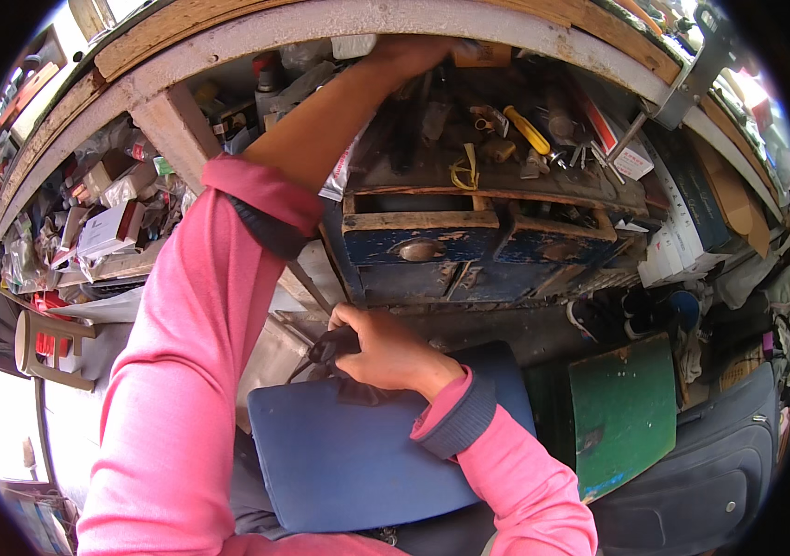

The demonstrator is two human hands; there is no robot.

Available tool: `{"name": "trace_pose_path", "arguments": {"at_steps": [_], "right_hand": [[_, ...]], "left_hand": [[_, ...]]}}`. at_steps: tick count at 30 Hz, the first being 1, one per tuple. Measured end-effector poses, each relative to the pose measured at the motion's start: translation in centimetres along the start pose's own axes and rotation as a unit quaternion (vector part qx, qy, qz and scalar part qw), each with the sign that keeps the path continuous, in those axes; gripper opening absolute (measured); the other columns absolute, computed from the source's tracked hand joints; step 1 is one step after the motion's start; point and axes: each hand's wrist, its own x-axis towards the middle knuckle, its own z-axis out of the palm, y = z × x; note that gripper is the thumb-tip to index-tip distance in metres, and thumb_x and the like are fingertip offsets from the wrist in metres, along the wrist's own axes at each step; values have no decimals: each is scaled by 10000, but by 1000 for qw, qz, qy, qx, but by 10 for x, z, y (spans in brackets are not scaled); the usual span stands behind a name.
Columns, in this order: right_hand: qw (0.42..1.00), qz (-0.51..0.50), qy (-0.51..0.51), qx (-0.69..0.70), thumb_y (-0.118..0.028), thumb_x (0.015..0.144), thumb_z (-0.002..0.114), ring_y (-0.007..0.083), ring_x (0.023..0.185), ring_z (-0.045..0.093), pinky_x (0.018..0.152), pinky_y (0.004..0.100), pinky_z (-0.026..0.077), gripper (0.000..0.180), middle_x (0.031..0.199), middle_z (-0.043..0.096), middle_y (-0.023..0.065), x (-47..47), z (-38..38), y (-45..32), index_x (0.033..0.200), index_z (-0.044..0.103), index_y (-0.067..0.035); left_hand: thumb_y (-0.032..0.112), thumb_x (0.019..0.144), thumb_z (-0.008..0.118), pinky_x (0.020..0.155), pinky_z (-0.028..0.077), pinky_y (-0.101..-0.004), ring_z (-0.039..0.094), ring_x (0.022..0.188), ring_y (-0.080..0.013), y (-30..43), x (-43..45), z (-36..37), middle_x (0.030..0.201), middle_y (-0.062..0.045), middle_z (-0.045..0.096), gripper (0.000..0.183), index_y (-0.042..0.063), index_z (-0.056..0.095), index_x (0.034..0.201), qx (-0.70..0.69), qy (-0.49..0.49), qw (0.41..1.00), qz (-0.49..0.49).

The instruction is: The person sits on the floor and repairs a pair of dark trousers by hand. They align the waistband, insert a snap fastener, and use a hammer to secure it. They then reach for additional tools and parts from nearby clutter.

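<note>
My left hand [419, 55] reaches up under the bench edge, close to a small orange-brown box [484, 54]; its fingers are blurred and partly hidden, so its hold cannot be told. Lower down, my right hand [391, 347] grips a black, soft item [336, 347], perhaps cloth or a bag, above a blue padded board or cushion [360, 459]. Beneath my left hand stands an old blue wooden cabinet [409, 278] with two partly open drawers. On its cluttered top lie a yellow-handled tool [528, 132], a yellow tie or band [466, 167] and small metal parts.
The white-painted bench beam [325, 45] crosses overhead, with a metal clamp [690, 76] at right. Boxes and plastic bags crowd the left shelf [110, 267]. A green board [623, 417], dark shoes [593, 320] and a grey suitcase [694, 479] are at right.
</note>
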Motion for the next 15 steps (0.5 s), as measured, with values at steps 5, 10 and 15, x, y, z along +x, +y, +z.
{"name": "trace_pose_path", "arguments": {"at_steps": [5,10,15], "right_hand": [[1000,-7,-1,-7,-134,861,722,422,944,715,833,454,535,292,999,734,257,-2,-4,-5,1115,640,-14],[1000,-2,5,-11,-130,851,715,416,942,712,846,447,538,300,994,733,248,-3,-3,-4,1119,641,-17],[999,24,-15,19,-133,859,712,382,917,703,849,427,536,294,979,732,229,-1,-4,-6,1123,642,-24]], "left_hand": [[467,956,738,1126,499,-425,667,1291,-293,12,-15,9,1413,-128,703,555,114,720,1383,11,-8,1000,-10],[372,1011,691,1036,546,-380,726,1144,-262,-9,-40,-29,1290,-121,760,421,99,750,1327,39,27,998,33],[292,1052,650,966,568,-342,748,1044,-235,-33,-82,-79,1202,-114,791,338,90,762,1298,343,126,884,293]]}}
